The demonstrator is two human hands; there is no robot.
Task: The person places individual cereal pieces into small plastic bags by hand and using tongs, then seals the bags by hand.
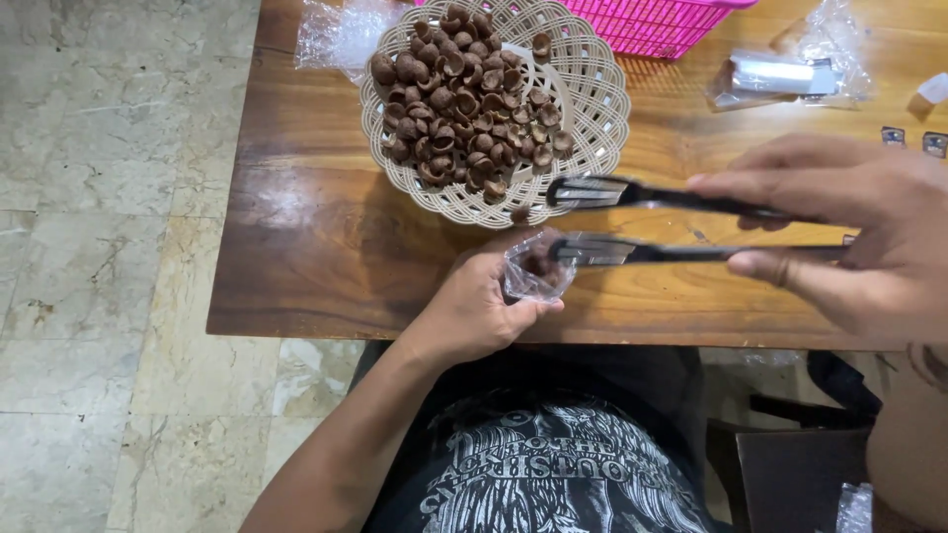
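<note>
Torso: black printed T-shirt [553,464] fills the bottom of the view, closest to the lens; the person sits at the near edge of a wooden table [296,257].
Left hand [474,311]: fingers curled around a small clear plastic bag [533,271], thumb and fingertips pinching its mouth so it stays open just above the table's front edge.
Right hand [849,232]: thumb and fingers pressed onto the two arms of black tongs [671,222]; the tong arms stand apart, not closed.
Tong tips: lower tip sits at the mouth of the bag; upper tip lies just beside the rim of the basket.
Supply: cream woven plastic basket [592,109] holds a heap of brown cup-shaped shells [464,99], possibly chocolate cereal or pastry cups; the kind cannot be settled from this view.
Bag contents: something brown shows through the film, seemingly one or a few pieces; the count is not readable.
Progress, as judged: filling of this bag appears to be at an early stage, since the bag looks nearly empty and the basket is heaped; no filled bags are visible on the table.
Stray piece: one brown fragment [520,213] lies on the wood just beside the basket's near rim.
Background: pink plastic basket [662,25] cut off by the top edge; clear wrappers [336,35] at upper left and a flat packet in film [780,74] at upper right.
Hidden or unclear: right wrist and forearm leave the frame at right; small metallic items [913,140] near the right edge are too small to identify; whether the tongs grip anything cannot be told.
</note>
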